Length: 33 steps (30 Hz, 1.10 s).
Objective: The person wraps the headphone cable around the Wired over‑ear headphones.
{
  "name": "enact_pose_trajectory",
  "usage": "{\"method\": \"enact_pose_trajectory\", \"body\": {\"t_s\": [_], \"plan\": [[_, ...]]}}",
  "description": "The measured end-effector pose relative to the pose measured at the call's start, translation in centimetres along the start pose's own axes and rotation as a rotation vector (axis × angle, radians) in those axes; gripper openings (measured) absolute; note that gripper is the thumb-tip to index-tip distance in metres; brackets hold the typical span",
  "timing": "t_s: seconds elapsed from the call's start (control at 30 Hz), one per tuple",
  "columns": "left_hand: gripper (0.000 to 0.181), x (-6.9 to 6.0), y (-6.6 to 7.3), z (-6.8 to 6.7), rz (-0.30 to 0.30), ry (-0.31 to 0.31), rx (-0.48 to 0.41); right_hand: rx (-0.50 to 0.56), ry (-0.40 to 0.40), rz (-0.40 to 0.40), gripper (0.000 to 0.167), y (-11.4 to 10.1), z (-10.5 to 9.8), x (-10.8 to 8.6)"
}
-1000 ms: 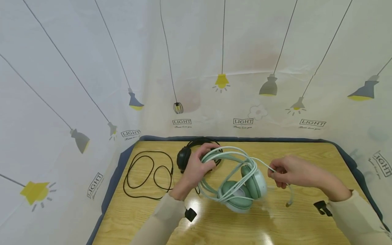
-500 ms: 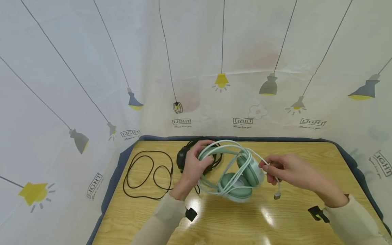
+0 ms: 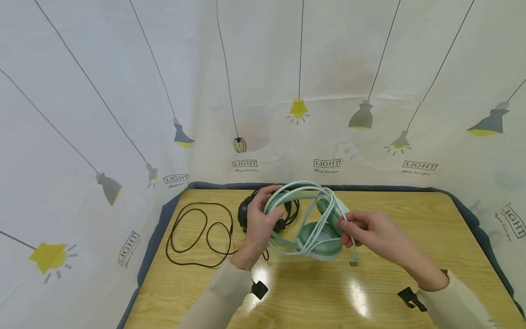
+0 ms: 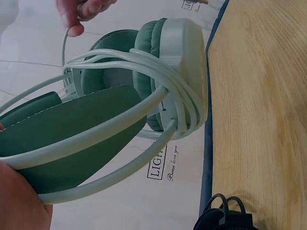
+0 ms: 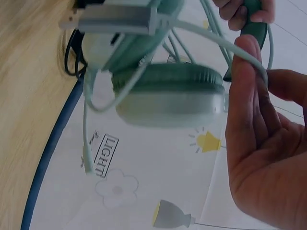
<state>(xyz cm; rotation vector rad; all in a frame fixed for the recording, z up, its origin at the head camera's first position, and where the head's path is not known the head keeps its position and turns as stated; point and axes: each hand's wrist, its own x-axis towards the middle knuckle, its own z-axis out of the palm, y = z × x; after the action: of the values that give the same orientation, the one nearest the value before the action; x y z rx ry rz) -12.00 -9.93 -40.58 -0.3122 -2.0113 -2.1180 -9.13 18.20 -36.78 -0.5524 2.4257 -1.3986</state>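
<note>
Mint-green headphones (image 3: 318, 240) hang above the table, their light cable wrapped in several turns around the headband and ear cups. My left hand (image 3: 260, 224) grips the headband at its left side. Between thumb and fingers, my right hand (image 3: 371, 230) pinches the cable's free end beside the right ear cup. A USB plug (image 5: 117, 20) dangles from that end, just below the right fingers in the head view. In the left wrist view, the cable turns (image 4: 180, 91) pass around the end of the headband next to an ear cup. A thin mint stalk (image 5: 88, 158) sticks out from the headphones.
Black headphones (image 3: 243, 214) lie on the wooden table (image 3: 185, 297) behind my left hand, partly hidden by it. Their black cable (image 3: 231, 227) spreads in loose loops to the left. A white sheet printed with lamps (image 3: 271, 68) surrounds the back and sides.
My right hand has moved left with the cable end, closer to the ear cups. The mint headphones have risen slightly and tilted; the left hand keeps its grip.
</note>
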Motion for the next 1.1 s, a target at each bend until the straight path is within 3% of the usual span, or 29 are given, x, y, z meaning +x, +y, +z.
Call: {"method": "enact_pose_trajectory", "body": {"t_s": [0.13, 0.3, 0.6, 0.9, 1.1], "plan": [[0.053, -0.1, 0.1, 0.3, 0.016, 0.033, -0.029, 0.047, 0.067, 0.024, 0.03, -0.4, 0.6, 0.0], [0.053, -0.3, 0.1, 0.7, 0.033, 0.069, -0.039, 0.052, 0.112, -0.037, 0.028, -0.7, 2.1, 0.2], [0.053, -0.5, 0.0, 1.0, 0.024, 0.131, -0.075, 0.172, 0.094, -0.007, 0.026, -0.5, 3.6, 0.2], [0.051, -0.2, 0.1, 0.8, -0.06, 0.175, -0.256, 0.113, 0.045, -0.076, 0.021, -0.3, 5.3, -0.2], [0.052, -0.1, 0.3, 0.9, -0.092, 0.216, -0.309, 0.183, 0.05, -0.046, 0.024, -0.5, 6.3, -0.2]]}}
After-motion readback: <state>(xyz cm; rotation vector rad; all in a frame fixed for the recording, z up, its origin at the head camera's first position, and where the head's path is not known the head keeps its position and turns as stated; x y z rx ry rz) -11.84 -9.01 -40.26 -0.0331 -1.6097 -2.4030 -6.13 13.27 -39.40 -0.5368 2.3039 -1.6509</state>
